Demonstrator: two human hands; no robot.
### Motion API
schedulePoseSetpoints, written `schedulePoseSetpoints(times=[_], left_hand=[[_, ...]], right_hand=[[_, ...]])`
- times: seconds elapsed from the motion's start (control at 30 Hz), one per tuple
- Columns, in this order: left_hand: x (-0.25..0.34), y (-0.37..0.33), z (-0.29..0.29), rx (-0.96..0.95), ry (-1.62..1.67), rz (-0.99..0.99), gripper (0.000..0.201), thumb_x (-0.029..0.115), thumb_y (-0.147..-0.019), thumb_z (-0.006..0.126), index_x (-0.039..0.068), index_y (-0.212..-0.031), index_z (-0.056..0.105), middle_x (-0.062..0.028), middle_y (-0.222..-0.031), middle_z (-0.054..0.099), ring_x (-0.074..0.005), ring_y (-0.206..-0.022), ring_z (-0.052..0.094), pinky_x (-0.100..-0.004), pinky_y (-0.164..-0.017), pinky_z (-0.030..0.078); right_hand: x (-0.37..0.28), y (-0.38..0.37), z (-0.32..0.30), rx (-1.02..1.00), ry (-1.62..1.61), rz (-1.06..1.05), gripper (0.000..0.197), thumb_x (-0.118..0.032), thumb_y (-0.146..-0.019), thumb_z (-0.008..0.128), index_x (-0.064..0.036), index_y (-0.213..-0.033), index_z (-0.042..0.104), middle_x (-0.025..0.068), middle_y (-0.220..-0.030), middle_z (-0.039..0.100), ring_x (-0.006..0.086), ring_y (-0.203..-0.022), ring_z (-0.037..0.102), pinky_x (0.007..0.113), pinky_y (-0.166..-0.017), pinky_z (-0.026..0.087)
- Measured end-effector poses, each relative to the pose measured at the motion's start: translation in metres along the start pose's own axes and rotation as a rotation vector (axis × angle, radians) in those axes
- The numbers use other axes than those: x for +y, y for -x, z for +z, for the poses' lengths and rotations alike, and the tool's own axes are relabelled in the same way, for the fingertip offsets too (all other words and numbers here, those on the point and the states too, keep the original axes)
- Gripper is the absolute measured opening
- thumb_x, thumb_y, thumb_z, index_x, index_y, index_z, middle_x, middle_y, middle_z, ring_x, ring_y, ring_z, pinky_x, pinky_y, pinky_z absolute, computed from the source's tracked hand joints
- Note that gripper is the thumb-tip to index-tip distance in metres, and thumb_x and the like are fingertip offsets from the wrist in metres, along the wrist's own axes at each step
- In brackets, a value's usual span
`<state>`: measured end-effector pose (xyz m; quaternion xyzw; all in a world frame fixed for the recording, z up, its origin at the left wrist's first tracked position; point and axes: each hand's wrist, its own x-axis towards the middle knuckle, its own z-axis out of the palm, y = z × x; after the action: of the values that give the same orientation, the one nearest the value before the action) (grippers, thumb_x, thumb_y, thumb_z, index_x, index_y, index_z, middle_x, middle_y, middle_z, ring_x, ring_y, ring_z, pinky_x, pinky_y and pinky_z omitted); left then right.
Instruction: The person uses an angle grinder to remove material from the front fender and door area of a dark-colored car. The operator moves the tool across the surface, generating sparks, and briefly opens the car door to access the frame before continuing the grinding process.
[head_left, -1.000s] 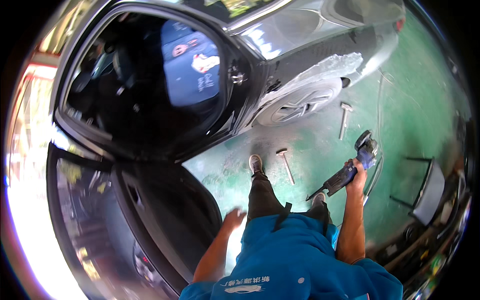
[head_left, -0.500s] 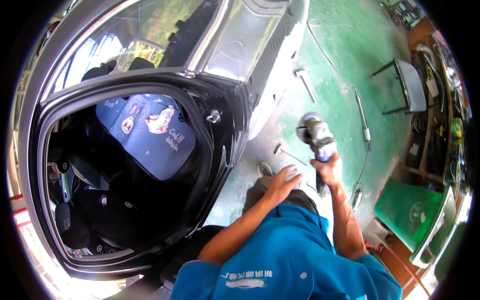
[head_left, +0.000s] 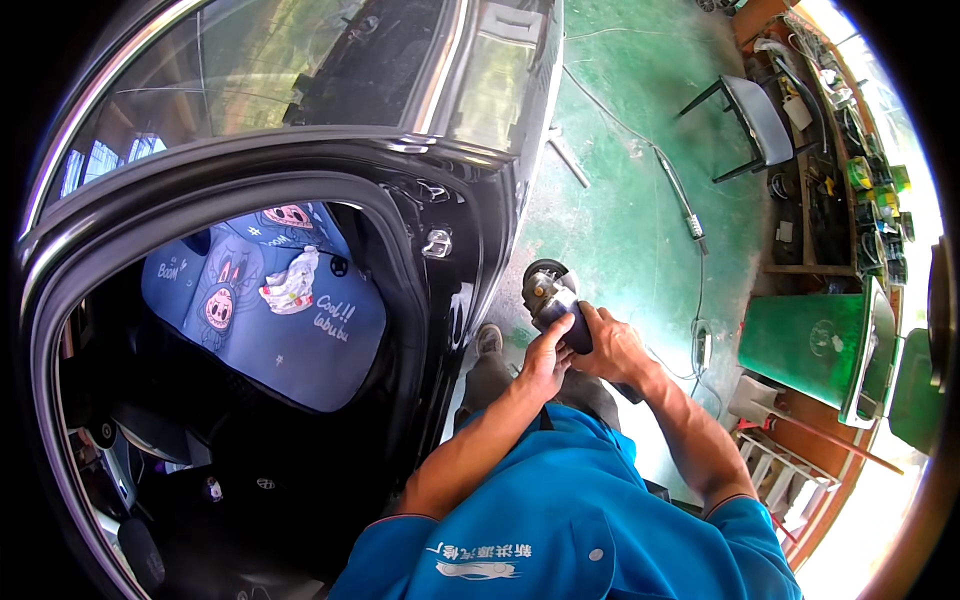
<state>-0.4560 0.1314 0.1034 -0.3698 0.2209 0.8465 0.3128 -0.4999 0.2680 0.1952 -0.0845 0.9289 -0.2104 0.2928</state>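
An angle grinder (head_left: 553, 305) with a dark round disc at its head is held in front of my body, beside the open car door frame. My right hand (head_left: 615, 348) wraps round its dark body from the right. From the left, my left hand (head_left: 545, 362) closes on the same body, its thumb lying along the side just below the metal gear head. The grinder's rear end is mostly hidden by my hands.
To the left stands the black car, its door opening (head_left: 410, 270) framing a blue printed seat cover (head_left: 290, 350). A hammer handle (head_left: 570, 160) and a power cord (head_left: 655, 148) lie on the green floor. At right are a grey chair (head_left: 758, 120), a green board (head_left: 800, 335) and cluttered shelves (head_left: 815, 220).
The grinder has come left and down, nearer my body and the car. My left hand, earlier apart from it, now grips it along with my right. The view has shifted.
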Motion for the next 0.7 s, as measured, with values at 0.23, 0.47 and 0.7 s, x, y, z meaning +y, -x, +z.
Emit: schedulePoseSetpoints(times=[0.23, 0.47, 0.7], left_hand=[[0.028, 0.004, -0.021, -0.012, 0.082, -0.023, 0.058, 0.044, -0.088, 0.077, 0.005, -0.127, 0.061, -0.0071, -0.118, 0.064, -0.0218, -0.114, 0.058, -0.0375, -0.102, 0.045], [0.047, -0.003, -0.028, 0.044, 0.085, 0.144, 0.052, 0.029, -0.084, 0.083, 0.000, -0.122, 0.064, -0.0101, -0.116, 0.068, -0.0221, -0.103, 0.067, -0.0367, -0.091, 0.054], [0.054, -0.014, -0.041, -0.011, 0.088, 0.094, 0.053, 0.029, -0.084, 0.082, 0.002, -0.125, 0.064, -0.0094, -0.119, 0.068, -0.0224, -0.106, 0.066, -0.0369, -0.092, 0.054]], right_hand=[[-0.042, -0.017, 0.013, -0.135, 0.097, 0.109, 0.090, -0.031, -0.071, 0.076, -0.0019, -0.147, 0.035, 0.0260, -0.111, 0.067, 0.0444, -0.103, 0.067, 0.057, -0.088, 0.050], [-0.073, -0.028, 0.039, -0.027, 0.172, 0.149, 0.090, -0.028, -0.074, 0.072, -0.0040, -0.149, 0.030, 0.0289, -0.114, 0.064, 0.0486, -0.099, 0.067, 0.058, -0.086, 0.052], [-0.082, -0.033, 0.033, -0.075, 0.161, 0.143, 0.092, -0.024, -0.078, 0.068, 0.0058, -0.153, 0.023, 0.0326, -0.117, 0.062, 0.0504, -0.105, 0.064, 0.061, -0.092, 0.048]])
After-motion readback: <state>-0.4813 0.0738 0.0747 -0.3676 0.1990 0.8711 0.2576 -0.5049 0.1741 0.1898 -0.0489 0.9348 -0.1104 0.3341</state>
